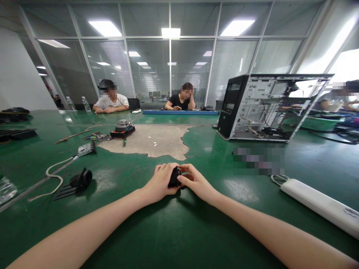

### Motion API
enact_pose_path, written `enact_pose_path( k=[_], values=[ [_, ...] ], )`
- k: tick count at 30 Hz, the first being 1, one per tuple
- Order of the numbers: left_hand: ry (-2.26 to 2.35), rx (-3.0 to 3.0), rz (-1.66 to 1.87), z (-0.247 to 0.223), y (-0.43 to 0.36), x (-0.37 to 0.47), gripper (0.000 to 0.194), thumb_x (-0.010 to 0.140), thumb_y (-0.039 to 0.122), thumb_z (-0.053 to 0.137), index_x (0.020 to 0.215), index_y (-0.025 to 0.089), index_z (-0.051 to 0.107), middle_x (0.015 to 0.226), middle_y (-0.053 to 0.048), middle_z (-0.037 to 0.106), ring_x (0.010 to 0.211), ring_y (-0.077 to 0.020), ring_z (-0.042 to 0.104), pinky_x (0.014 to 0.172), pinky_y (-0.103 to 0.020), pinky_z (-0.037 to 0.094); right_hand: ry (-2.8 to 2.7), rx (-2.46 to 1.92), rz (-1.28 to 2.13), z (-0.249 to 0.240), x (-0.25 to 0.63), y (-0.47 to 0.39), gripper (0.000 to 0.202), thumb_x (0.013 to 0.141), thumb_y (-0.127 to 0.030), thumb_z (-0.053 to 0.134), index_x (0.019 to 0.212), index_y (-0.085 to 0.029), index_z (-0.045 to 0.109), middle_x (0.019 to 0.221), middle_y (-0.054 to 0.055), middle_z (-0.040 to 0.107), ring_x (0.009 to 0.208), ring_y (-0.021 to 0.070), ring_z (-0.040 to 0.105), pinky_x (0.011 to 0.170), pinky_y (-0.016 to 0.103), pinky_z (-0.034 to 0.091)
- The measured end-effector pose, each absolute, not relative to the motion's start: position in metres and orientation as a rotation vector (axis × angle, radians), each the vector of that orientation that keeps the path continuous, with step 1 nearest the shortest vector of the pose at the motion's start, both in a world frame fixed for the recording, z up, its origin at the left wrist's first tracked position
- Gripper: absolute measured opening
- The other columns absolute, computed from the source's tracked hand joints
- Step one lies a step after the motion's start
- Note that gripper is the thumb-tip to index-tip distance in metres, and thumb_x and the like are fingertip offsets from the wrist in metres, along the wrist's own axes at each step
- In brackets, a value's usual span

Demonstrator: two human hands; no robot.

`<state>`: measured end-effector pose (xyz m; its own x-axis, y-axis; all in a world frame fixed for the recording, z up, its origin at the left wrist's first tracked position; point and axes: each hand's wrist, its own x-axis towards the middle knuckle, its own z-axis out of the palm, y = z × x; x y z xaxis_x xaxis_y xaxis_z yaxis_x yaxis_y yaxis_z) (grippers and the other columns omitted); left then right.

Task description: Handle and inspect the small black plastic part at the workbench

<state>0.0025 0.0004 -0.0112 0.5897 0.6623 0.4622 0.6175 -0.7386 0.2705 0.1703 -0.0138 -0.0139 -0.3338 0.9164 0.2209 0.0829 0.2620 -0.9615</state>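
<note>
Both hands meet at a small black part (174, 178) just above the green tabletop, in the middle of the view. My left hand (160, 182) wraps round its left side, with the fingers over the top. From the right, the thumb and fingers of my right hand (195, 182) pinch its edge. Much of the part is hidden by the fingers, so its exact kind does not show. To the left lies a black plastic piece (80, 181) with a round collar and long prongs. A metal bracket (86, 148) rests beyond it.
An opened computer case (263, 108) stands at the right. In front of it lies a white power strip (316, 201). A heatsink fan (123, 127) and circuit boards (99, 136) lie near a bare patch (159, 140) of table. People sit across the table and at far right.
</note>
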Motion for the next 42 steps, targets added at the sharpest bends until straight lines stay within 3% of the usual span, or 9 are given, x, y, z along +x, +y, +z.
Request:
enact_pose_path(
  k=[5,10,16,21,27,32,36,42],
  values=[
    [1.094,2.72,0.861,-0.01,-0.001,0.003,0.053,0.067,0.025,0.06,0.113,0.022,0.032,0.104,-0.005,0.05,0.095,-0.0227,0.047,0.086,-0.038,0.03,-1.674,-0.834,1.2,-0.01,0.173,-0.018,0.024,0.071,-0.03,0.062,0.088,-0.021,0.047,0.092,0.0,0.051,0.086,0.0141,0.054,0.075,0.03,0.047],
    [1.101,2.709,0.87,-0.012,0.001,0.003,0.054,0.067,0.027,0.06,0.113,0.023,0.032,0.104,-0.005,0.05,0.096,-0.0235,0.047,0.086,-0.039,0.029,-1.639,-0.85,1.215,-0.011,0.172,-0.019,0.021,0.074,-0.034,0.058,0.087,-0.022,0.046,0.082,-0.002,0.051,0.074,0.0118,0.056,0.067,0.028,0.048],
    [1.1,2.707,0.858,-0.012,0.001,0.002,0.053,0.066,0.027,0.06,0.113,0.022,0.033,0.104,-0.005,0.05,0.095,-0.023,0.047,0.085,-0.038,0.03,-1.627,-0.921,1.21,-0.013,0.171,-0.014,0.029,0.072,-0.032,0.06,0.094,-0.02,0.046,0.095,0.003,0.053,0.083,0.0148,0.055,0.072,0.031,0.047],
    [1.097,2.713,0.846,-0.011,0.001,0.001,0.056,0.065,0.025,0.06,0.114,0.022,0.033,0.105,-0.005,0.05,0.095,-0.0226,0.046,0.085,-0.037,0.03,-1.679,-0.812,1.217,-0.011,0.173,-0.016,0.026,0.07,-0.028,0.063,0.09,-0.021,0.047,0.092,0.0,0.052,0.089,0.015,0.055,0.076,0.03,0.045],
    [1.099,2.69,0.835,-0.009,0.0,0.002,0.058,0.065,0.027,0.061,0.115,0.024,0.032,0.106,-0.005,0.05,0.096,-0.0231,0.046,0.086,-0.038,0.029,-1.618,-0.863,1.231,-0.012,0.171,-0.016,0.023,0.072,-0.034,0.06,0.086,-0.021,0.046,0.086,-0.001,0.052,0.074,0.0125,0.056,0.067,0.029,0.047],
    [1.092,2.682,0.83,-0.006,-0.002,0.002,0.054,0.064,0.025,0.06,0.112,0.023,0.034,0.103,-0.004,0.05,0.094,-0.0226,0.046,0.085,-0.038,0.03,-1.61,-0.913,1.231,-0.012,0.17,-0.014,0.03,0.071,-0.034,0.061,0.094,-0.021,0.047,0.094,0.002,0.053,0.082,0.0145,0.055,0.073,0.031,0.047],
    [1.088,2.687,0.831,-0.004,-0.004,0.002,0.053,0.064,0.023,0.059,0.111,0.022,0.034,0.103,-0.005,0.049,0.094,-0.0224,0.045,0.084,-0.037,0.03,-1.653,-0.812,1.248,-0.012,0.172,-0.016,0.027,0.07,-0.03,0.063,0.089,-0.022,0.046,0.092,0.0,0.053,0.088,0.015,0.055,0.077,0.031,0.045],
    [1.082,2.693,0.82,-0.002,-0.006,0.002,0.053,0.064,0.023,0.059,0.111,0.023,0.034,0.103,-0.005,0.049,0.094,-0.0226,0.045,0.084,-0.038,0.03,-1.612,-0.848,1.242,-0.013,0.17,-0.015,0.024,0.073,-0.036,0.059,0.086,-0.021,0.046,0.086,0.0,0.052,0.08,0.0141,0.055,0.069,0.029,0.046]
  ],
)
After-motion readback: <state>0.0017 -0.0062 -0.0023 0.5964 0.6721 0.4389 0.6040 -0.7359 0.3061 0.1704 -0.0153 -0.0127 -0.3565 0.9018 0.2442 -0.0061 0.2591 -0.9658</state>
